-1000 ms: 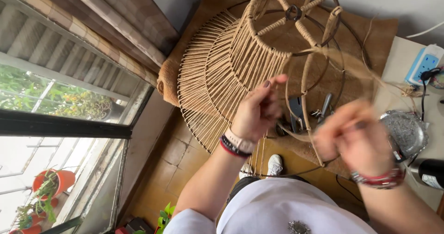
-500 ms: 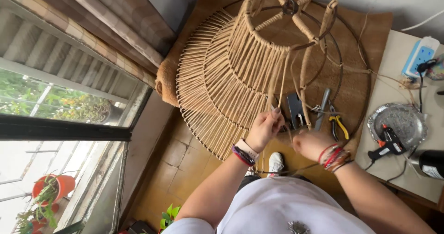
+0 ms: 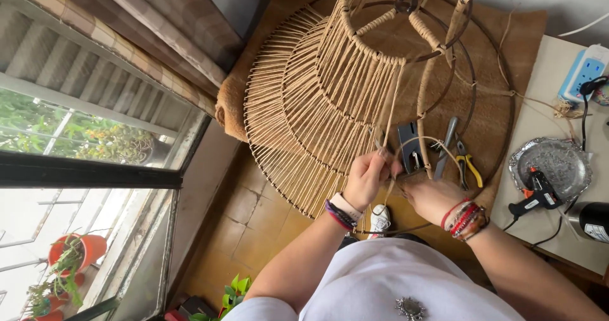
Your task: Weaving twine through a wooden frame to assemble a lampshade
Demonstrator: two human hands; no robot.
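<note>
While the person's white shirt (image 3: 393, 289) fills the near edge of the view, both hands work close together just above it. The left hand (image 3: 368, 178) pinches a strand of tan cord (image 3: 394, 105) between its fingertips, and the right hand (image 3: 431, 197) is curled beside it; whether it grips the cord cannot be told. The cord runs up to a wire lampshade frame (image 3: 330, 92) wrapped in the same cord, lying on a brown mat (image 3: 507, 35). Yellow-handled pliers (image 3: 468, 165) lie near the right hand. Farther right, a glue gun (image 3: 536, 191) rests on a silver tray (image 3: 552, 150) on the table (image 3: 545, 80).
</note>
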